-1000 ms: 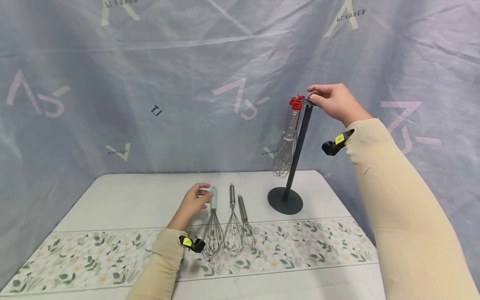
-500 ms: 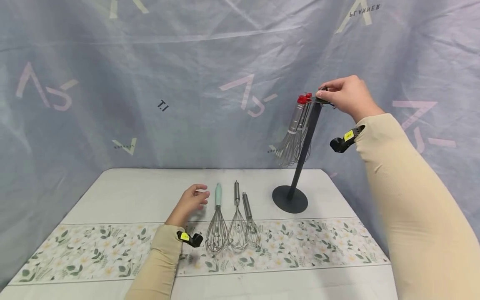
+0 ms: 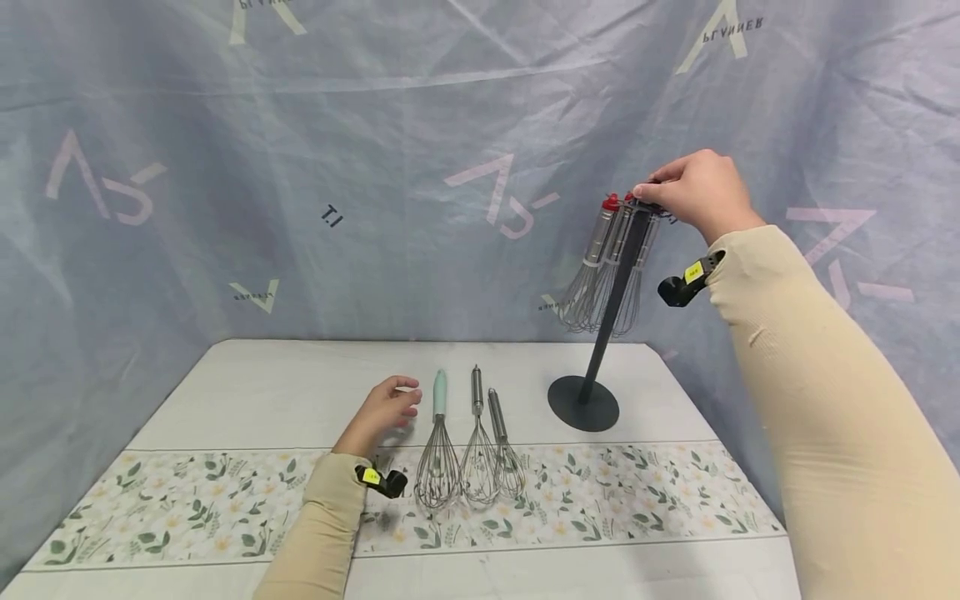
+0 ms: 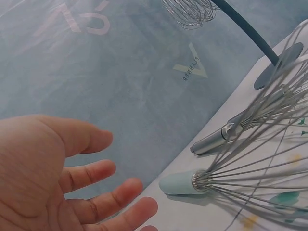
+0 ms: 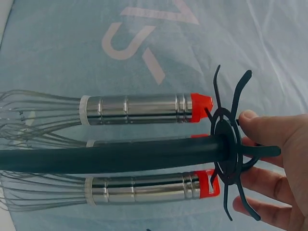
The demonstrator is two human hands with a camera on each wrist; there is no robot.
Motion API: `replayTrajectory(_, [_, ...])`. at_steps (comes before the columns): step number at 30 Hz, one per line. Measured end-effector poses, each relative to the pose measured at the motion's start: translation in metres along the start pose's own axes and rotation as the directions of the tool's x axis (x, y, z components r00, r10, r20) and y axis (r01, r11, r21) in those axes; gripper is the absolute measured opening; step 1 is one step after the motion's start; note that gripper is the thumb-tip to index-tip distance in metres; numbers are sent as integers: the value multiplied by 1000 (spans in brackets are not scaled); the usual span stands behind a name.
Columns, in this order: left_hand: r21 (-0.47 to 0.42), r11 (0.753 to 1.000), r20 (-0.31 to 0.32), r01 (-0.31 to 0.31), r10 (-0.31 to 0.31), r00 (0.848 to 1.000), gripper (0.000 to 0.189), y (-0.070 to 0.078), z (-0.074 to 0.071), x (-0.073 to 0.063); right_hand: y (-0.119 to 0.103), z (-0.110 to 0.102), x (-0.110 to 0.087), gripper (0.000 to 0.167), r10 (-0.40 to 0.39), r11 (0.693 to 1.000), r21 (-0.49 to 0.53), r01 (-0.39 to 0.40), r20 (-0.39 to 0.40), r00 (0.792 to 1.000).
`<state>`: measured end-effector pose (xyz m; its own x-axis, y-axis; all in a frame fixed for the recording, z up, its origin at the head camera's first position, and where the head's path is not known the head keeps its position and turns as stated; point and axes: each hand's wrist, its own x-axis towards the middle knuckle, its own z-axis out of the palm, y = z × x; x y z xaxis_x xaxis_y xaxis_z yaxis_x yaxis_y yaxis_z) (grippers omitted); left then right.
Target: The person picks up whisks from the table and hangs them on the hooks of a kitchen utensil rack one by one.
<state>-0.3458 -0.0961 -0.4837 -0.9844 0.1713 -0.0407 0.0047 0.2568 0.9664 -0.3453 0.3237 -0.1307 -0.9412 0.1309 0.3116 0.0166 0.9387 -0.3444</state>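
High at the right, my right hand [image 3: 699, 190] grips the top of a black hook stand [image 3: 621, 279]. In the right wrist view, thumb and fingers curl about its hooked ring [image 5: 225, 149]. Three steel whisks with red ends hang from the hooks, wires down; one whisk [image 5: 144, 188] shows its red loop on the ring, another [image 5: 139, 109] hangs beyond the pole. My left hand [image 3: 384, 407] hovers over the table with loosely bent fingers and nothing in them, just left of a whisk with a mint handle [image 3: 439, 393].
To the right of the mint one lie two steel-handled whisks [image 3: 477, 396], side by side, their wires over the floral strip [image 3: 225, 504] of the white table. The stand's round base [image 3: 583, 405] sits at the back right. A grey-blue cloth [image 3: 360, 250] hangs behind the table.
The hanging whisks have swung round the pole from a bunch at its left to a spread on both sides, the right hand at the top throughout. My left hand has drawn slightly away from the mint handle.
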Motion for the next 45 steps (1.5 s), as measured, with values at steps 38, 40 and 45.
replayTrajectory(38, [-31, 992, 71, 120, -118, 990, 39, -18, 28, 8, 24, 2, 8, 45, -175, 978, 132, 165, 74, 982])
replayTrajectory(40, [-31, 993, 76, 118, -116, 990, 41, -19, 29, 9, 26, 1, 8, 46, -187, 975, 143, 173, 90, 978])
replayTrajectory(45, [-32, 993, 87, 116, -113, 990, 41, -20, 29, 10, 29, 1, 9, 51, -226, 967, 143, 209, 110, 968])
